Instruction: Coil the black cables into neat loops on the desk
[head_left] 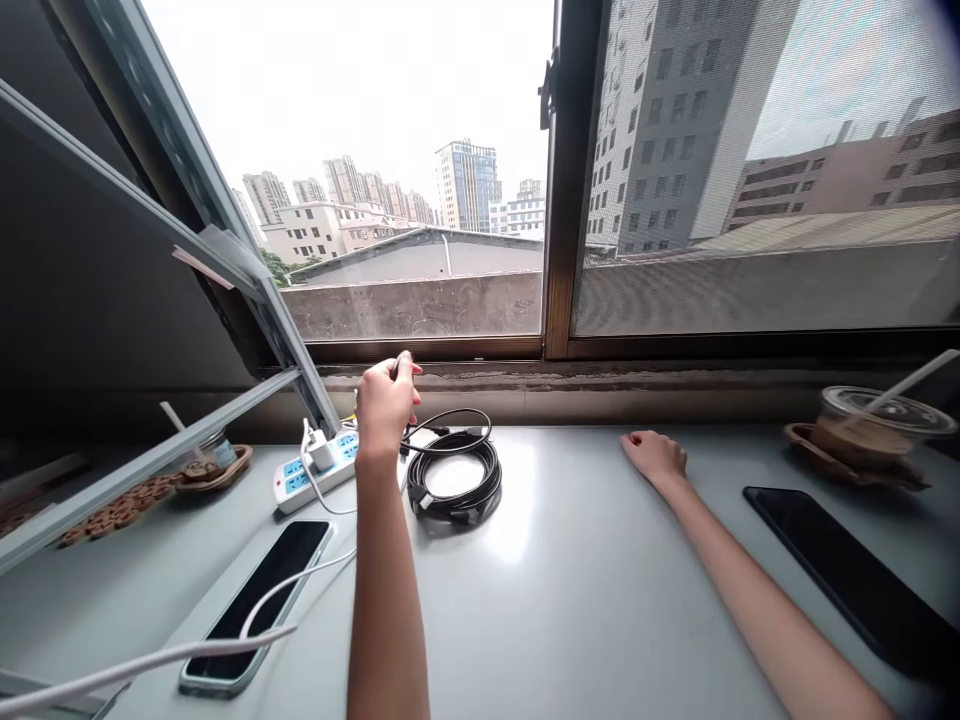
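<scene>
While the left hand (pixel 385 405) hovers near coiled cable (pixel 491 476), the right (pixel 657 458) rests.

Near the far edge of the table (pixel 570 620) lie a power strip (pixel 295 484), a black cable coil (pixel 490 485) and, rightmost, a brown cup holder (pixel 840 463). Farther from this edge lie a left phone (pixel 281 560) and a right phone (pixel 840 565).

A broad lane of grey tabletop (pixel 570 590) runs near to far between a coil of black cable (pixel 489 478) and the right hand (pixel 654 456), stopping at the window ledge (pixel 600 404). The left arm (pixel 386 590) divides coil from power strip (pixel 291 485) and cord-crossed phone (pixel 274 570); a slanting metal rail (pixel 150 467) bars far left. A dark phone (pixel 847 570) and lidded cup (pixel 855 440) crowd the right.
</scene>
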